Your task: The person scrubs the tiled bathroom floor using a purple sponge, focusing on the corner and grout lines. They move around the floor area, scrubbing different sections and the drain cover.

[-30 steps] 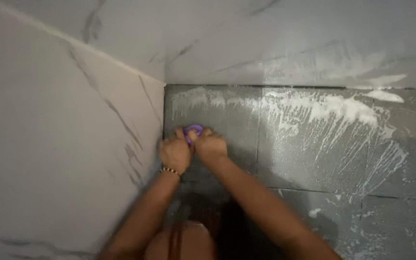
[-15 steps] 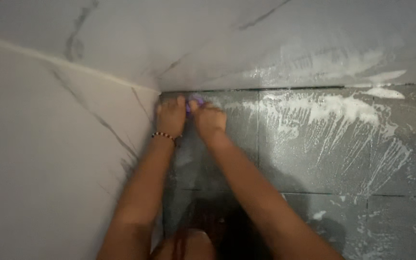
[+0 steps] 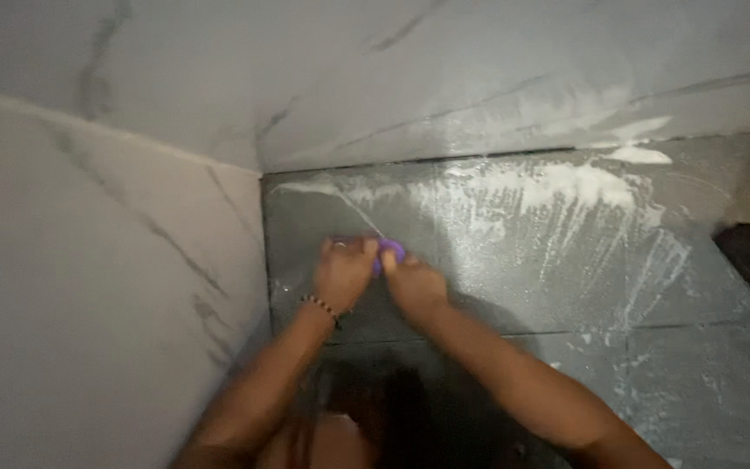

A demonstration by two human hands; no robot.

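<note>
Where the grey floor [image 3: 514, 287] meets the marble walls, I see a purple scrubber [image 3: 390, 253] pressed on the wet tile near the corner. My left hand [image 3: 345, 271] and right hand [image 3: 413, 287] both curl their fingers closed around it. White suds [image 3: 566, 204] streak the floor to the right.

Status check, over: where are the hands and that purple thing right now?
Left hand and right hand both pressed on purple scrubber, on soapy grey floor. Nothing in the way.
</note>
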